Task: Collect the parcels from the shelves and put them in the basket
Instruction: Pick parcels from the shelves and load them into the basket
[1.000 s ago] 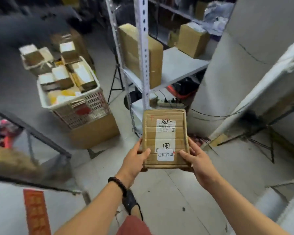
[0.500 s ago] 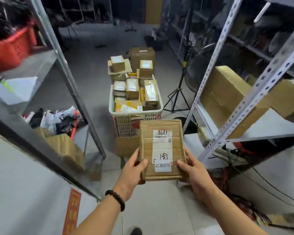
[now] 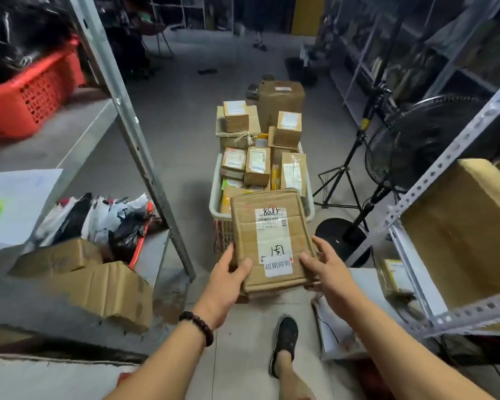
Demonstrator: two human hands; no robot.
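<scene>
I hold a flat brown cardboard parcel (image 3: 269,241) with white labels in front of me. My left hand (image 3: 228,280) grips its lower left edge, thumb on top. My right hand (image 3: 325,265) grips the lower right edge the same way. The parcel hangs just before the near rim of a white plastic basket (image 3: 214,197) standing on the floor. Several small labelled boxes (image 3: 256,166) fill the basket and pile above its rim. A larger brown box (image 3: 280,99) stands behind it.
Metal shelving flanks the aisle: the left shelf post (image 3: 133,134) with brown boxes (image 3: 110,290), plastic bags and a red crate (image 3: 32,93); the right rack (image 3: 433,174) with a big carton (image 3: 462,226). A black fan (image 3: 416,142) and tripod stand right of the basket. My foot (image 3: 285,339) is below.
I have turned from the right-hand shelf to face the basket and stepped closer; the basket now lies straight ahead and larger. Both hands keep the same hold on the parcel.
</scene>
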